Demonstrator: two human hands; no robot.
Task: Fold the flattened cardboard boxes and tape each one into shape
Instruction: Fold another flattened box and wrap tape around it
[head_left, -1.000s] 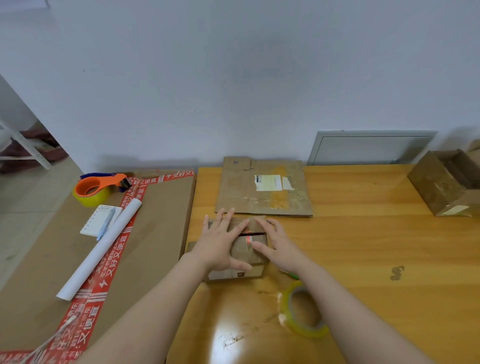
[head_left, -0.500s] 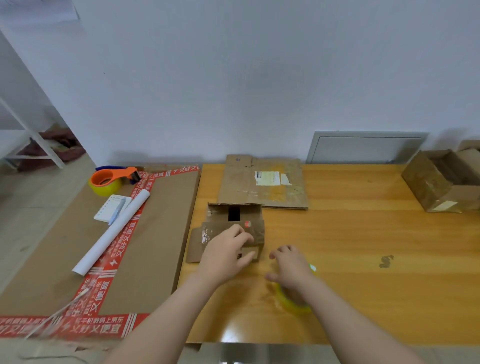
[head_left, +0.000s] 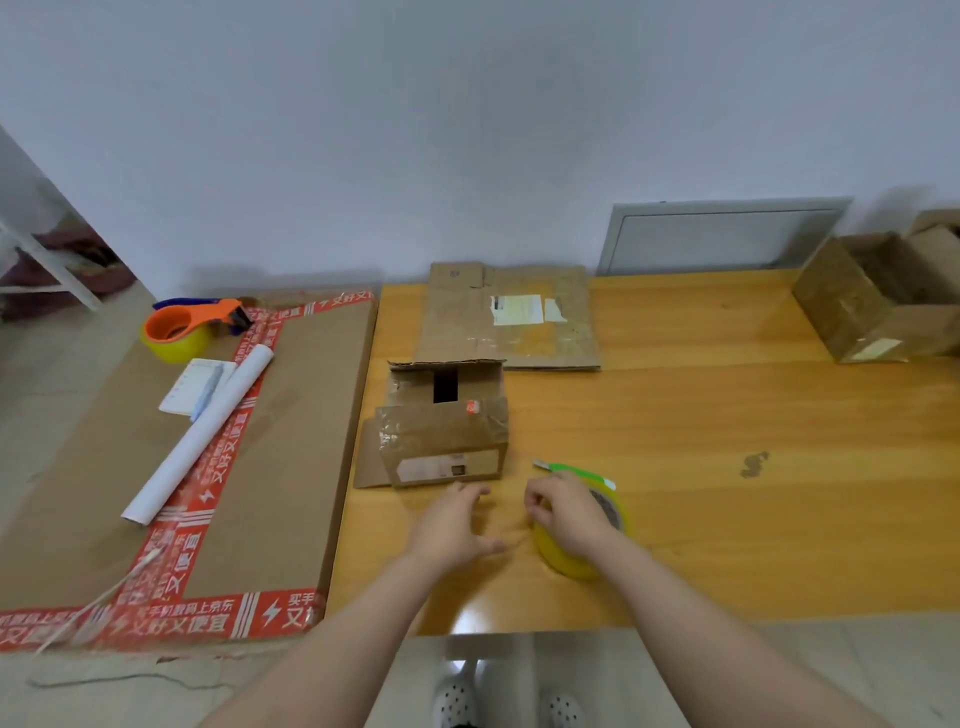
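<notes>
One box (head_left: 441, 434) folded, top not taped.
Your right hand (head_left: 566, 514) grips the tape (head_left: 563, 564); your left hand (head_left: 452, 525) is open, near the box on the desk (head_left: 675, 415). A flat box (head_left: 509, 322) lies behind.

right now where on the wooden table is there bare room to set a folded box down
Widest bare patch: the table right of the small box and tape roll, up to the open box at far right. Crowded near the left hand and right hand.

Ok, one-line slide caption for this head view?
Right hand holds the yellow tape roll; open left hand in front of the half-folded cardboard box.
</notes>
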